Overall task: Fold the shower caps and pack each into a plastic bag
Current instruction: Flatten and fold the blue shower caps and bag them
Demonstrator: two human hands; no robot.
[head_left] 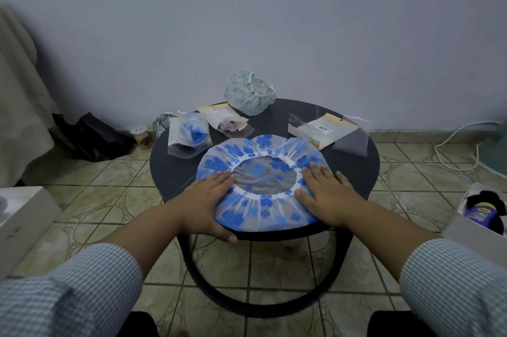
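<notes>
Got both my hands flat, fingers spread, left hand (pixel 210 196) and right hand (pixel 326 191) pressing the sides of the blue flower shower cap (pixel 263 180) at the near edge of the round black table (pixel 170 161), bagged caps (pixel 189 132) along the far edge.

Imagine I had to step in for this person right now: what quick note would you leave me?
Left hand and right hand: both flat, pressing the blue-flowered cap spread open-side up at the near edge of the round table.
Done: one blue cap already bagged, far left; another filled bag beside it.
Left: fold and bag this cap, then the green-patterned cap at the back. Spare bags lie far right.
</notes>
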